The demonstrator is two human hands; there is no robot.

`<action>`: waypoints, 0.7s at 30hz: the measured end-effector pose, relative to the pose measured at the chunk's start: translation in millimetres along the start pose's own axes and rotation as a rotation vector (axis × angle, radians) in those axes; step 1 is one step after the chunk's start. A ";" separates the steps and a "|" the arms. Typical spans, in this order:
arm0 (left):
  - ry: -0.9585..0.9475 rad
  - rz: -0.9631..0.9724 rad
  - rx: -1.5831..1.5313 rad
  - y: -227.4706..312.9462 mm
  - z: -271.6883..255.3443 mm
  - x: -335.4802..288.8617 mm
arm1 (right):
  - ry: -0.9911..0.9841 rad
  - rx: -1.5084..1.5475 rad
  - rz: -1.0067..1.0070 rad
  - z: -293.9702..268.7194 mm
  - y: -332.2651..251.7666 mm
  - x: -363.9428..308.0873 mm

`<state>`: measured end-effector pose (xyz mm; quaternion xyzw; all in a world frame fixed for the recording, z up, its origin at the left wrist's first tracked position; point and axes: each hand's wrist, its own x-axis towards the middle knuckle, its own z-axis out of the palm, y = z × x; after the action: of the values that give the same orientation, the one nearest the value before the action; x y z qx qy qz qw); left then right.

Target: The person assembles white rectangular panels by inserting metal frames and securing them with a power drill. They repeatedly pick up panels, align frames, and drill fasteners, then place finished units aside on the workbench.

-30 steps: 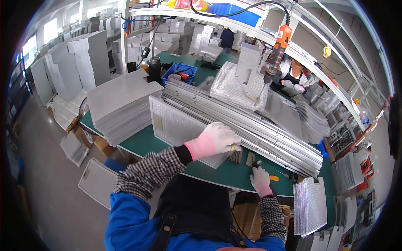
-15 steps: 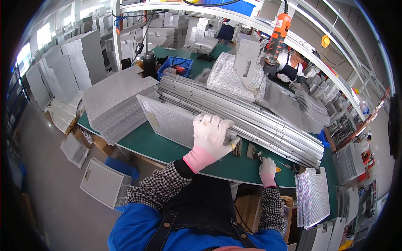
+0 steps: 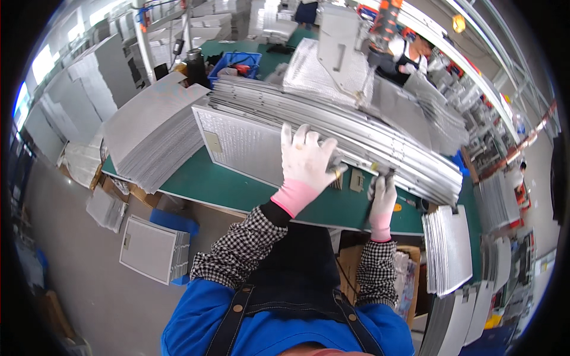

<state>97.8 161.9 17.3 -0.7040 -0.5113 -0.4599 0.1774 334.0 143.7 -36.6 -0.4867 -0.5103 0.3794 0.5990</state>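
A flat, light-grey framed mesh panel [image 3: 249, 142] stands tilted along the front of a bundle of metal rails [image 3: 332, 121]. My left hand [image 3: 306, 160], in a white glove with a pink cuff, lies over the panel's right part. Its fingers are spread and reach past the top edge toward the rails. My right hand [image 3: 382, 204], gloved alike, is closed beside the front of the rails, fingers pointing away from me. What it pinches, if anything, is too small and dark to make out. A small metal plate [image 3: 357, 180] lies on the green table between my hands.
Stacked panels [image 3: 151, 139] stand at the table's left, more panels [image 3: 446, 249] at its right. A blue basket [image 3: 236, 66] and bubble wrap [image 3: 326, 74] lie behind the rails. An orange-and-black power tool [image 3: 385, 24] hangs overhead. Another person [image 3: 409, 56] works across the table.
My right hand has moved up and away from me to the rails. My left hand's fingers have straightened and spread over the panel. The whole view has shifted slightly.
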 end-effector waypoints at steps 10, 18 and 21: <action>-0.012 0.024 0.017 -8.9 12.8 -0.2 | -0.171 -0.362 -0.358 59.3 -86.9 -2.3; -0.014 0.007 0.000 -5.6 19.4 1.1 | -0.634 -1.370 -0.705 71.4 -163.8 45.1; 0.015 0.025 -0.022 -10.4 25.8 -1.2 | -0.600 -0.867 -0.621 55.6 -145.1 51.5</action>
<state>100.6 184.2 0.8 -0.7089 -0.4958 -0.4686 0.1791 283.3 169.1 116.9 -0.3868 -0.8826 0.0654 0.2590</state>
